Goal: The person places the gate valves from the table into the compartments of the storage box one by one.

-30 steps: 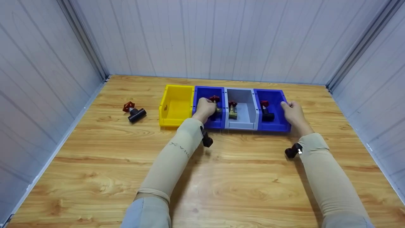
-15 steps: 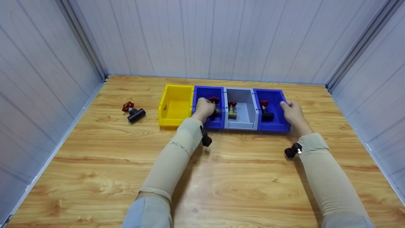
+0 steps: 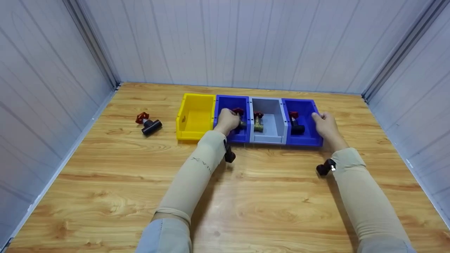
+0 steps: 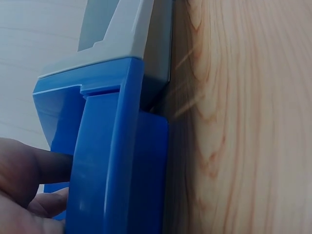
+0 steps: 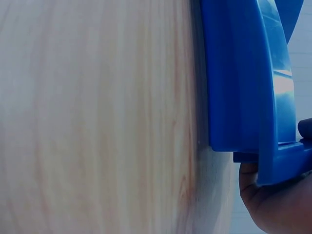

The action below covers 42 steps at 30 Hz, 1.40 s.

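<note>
My left hand (image 3: pixel 227 121) reaches into the left blue bin (image 3: pixel 233 101), its fingers curled at the stem of a brass valve with a red handwheel (image 3: pixel 238 111). In the left wrist view, the fingers (image 4: pixel 53 168) go in behind the bin's front wall, which hides the valve. My right hand (image 3: pixel 327 128) grips the outer wall of the right blue bin (image 3: pixel 311 137), thumb over the rim and fingers outside. A black valve with a red handwheel (image 3: pixel 297 129) lies in that bin. Between the blue bins, the grey bin (image 3: pixel 274 130) holds another brass valve (image 3: pixel 258 124).
A yellow bin (image 3: pixel 198 117) joins the row at its left end. Another black valve with a red handwheel (image 3: pixel 152 128) lies on the wooden table (image 3: pixel 260 203) left of the bins. Pale panel walls (image 3: pixel 225 42) enclose the back and both sides.
The brass valve at my left hand has sunk slightly in its bin, its red handwheel a little lower. Both hands stay almost in place, and the row of bins looks unmoved.
</note>
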Tool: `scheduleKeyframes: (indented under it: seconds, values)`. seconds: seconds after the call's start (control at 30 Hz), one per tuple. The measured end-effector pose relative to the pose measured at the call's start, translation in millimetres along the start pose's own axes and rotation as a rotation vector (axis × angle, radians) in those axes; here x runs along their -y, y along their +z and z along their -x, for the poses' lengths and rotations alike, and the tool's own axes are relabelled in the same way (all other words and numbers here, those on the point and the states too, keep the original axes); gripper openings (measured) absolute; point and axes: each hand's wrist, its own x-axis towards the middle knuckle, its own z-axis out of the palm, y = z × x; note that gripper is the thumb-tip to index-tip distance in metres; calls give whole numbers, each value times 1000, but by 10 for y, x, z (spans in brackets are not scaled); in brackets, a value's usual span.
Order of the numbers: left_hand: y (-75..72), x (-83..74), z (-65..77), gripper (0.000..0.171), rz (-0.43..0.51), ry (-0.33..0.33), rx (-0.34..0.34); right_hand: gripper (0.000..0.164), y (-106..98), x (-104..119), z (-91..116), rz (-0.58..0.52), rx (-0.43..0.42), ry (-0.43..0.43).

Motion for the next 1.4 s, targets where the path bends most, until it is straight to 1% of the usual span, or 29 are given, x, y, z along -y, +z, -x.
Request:
scheduleKeyframes:
  seconds: [0.1,0.27,0.47,0.7,0.9,1.0,1.17,1.3,1.33,1.4]
  values:
    - [7,-7,-3,55,-57,1,-7,35,-9,-2,2,21,-2,-10]
    - [9,-16,3,57,-139,10,-3,34,-10,-5,-10,24,-17,-25]
    - [1,-21,26,53,-178,14,5,34,-7,20,-9,2,-26,-30]
    - [-6,-31,47,48,-172,21,4,34,7,38,-12,-32,-42,-24]
    - [-16,-42,98,40,-153,50,0,34,5,27,-6,-45,-32,-7]
    - [-25,-47,125,35,-143,57,9,34,5,20,8,-44,-22,14]
    - [-57,-63,146,34,-138,47,28,33,24,20,13,-49,-25,23]
    - [-97,-81,226,16,-111,64,39,32,26,13,0,-43,-19,29]
    - [-106,-83,248,19,-104,70,41,33,20,9,-4,-39,-17,27]
    - [-124,-88,283,36,-88,79,51,33,17,1,-7,-29,-21,16]
